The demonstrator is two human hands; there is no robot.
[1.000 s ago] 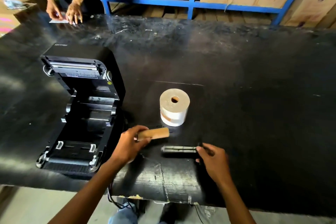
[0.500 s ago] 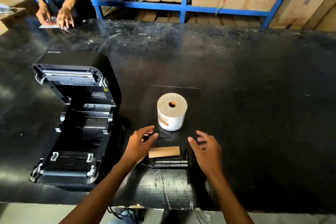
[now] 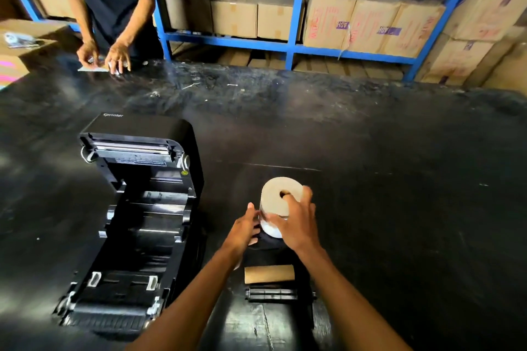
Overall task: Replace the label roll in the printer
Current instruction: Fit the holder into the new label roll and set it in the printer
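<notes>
A black label printer [image 3: 137, 216] stands open on the left of the black table, its roll bay bare. The new label roll [image 3: 276, 196] stands on end in the middle of the table. My right hand [image 3: 296, 222] wraps over its top and near side, one finger by the core hole. My left hand [image 3: 245, 228] touches the roll's left side with fingers spread. Nearer me lie an empty cardboard core [image 3: 269, 273] and, just in front of it, the black spindle [image 3: 272, 293].
Another person stands at the far left edge of the table [image 3: 399, 179], hands [image 3: 105, 55] on a small white paper. Blue shelving [image 3: 296, 23] filled with cardboard boxes runs behind the table. The table's near edge is close below the spindle.
The cardboard core and the spindle were set down on the table. Both my hands then moved forward from them to the label roll and closed around it.
</notes>
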